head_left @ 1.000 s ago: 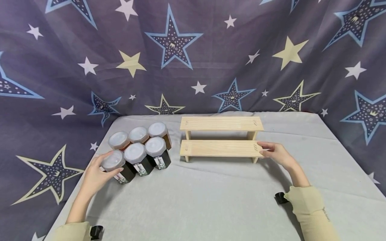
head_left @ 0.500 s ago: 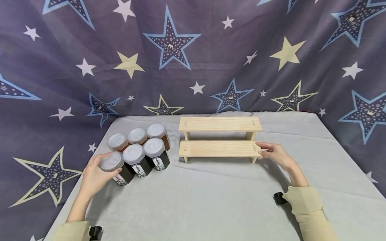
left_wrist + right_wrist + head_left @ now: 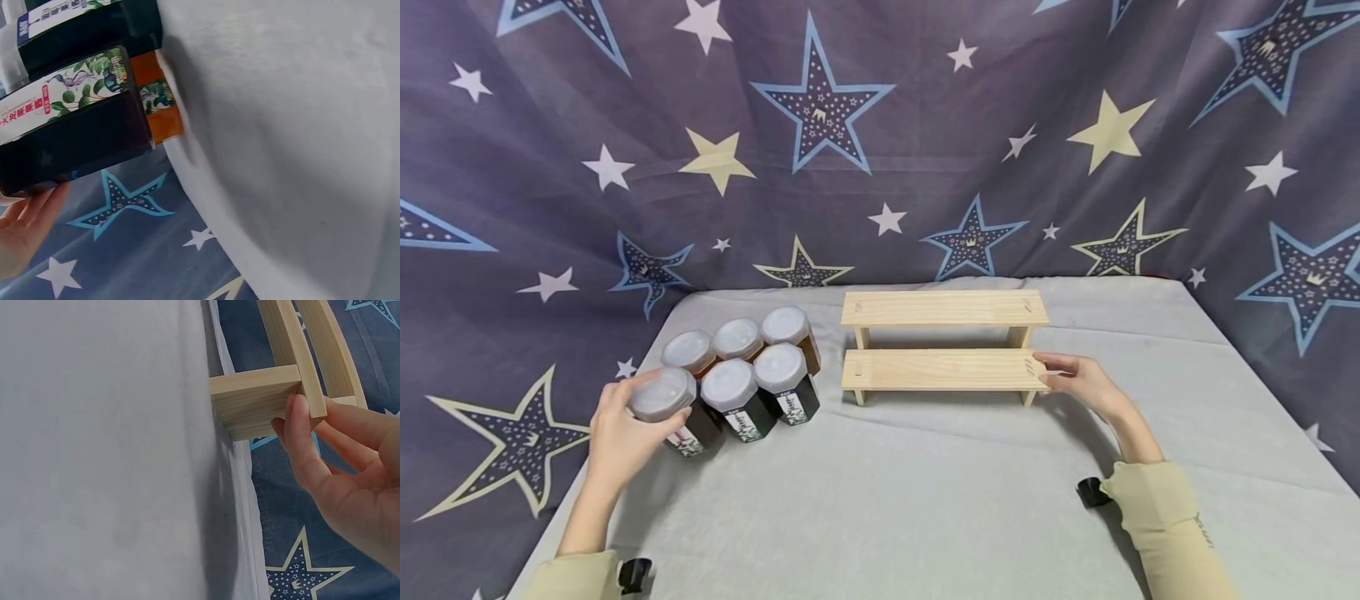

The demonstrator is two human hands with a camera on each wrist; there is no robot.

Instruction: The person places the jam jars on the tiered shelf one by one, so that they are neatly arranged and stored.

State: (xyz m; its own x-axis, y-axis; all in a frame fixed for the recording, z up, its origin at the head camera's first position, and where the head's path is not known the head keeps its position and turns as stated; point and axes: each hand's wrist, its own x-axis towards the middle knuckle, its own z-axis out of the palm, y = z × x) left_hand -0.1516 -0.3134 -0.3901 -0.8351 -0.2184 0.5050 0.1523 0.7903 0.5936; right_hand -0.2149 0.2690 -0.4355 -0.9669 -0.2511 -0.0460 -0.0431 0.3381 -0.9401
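My left hand [image 3: 625, 437] grips a dark jar [image 3: 700, 429] with a translucent lid, thumb and fingers spread round the lid's sides. In the left wrist view this dark jar [image 3: 69, 144] shows a label with green leaves, and it looks raised off the table. Two more dark jars [image 3: 741, 412] stand in the front row beside it, with amber jars [image 3: 808, 350] behind. My right hand [image 3: 1082, 383] pinches the right end of the lower board of a two-step wooden shelf [image 3: 943, 371]; the right wrist view shows the thumb and fingers on the shelf's board [image 3: 309, 369].
The table [image 3: 880, 500] wears a light grey cloth. A star-patterned dark curtain [image 3: 910, 167] hangs behind and at both sides. The shelf's upper step [image 3: 943, 308] stands behind the lower one, to the right of the jars.
My left hand has lifted the front-left jar slightly and shifted it left, away from its neighbour. The right hand keeps its grip on the shelf. The head view has drifted slightly.
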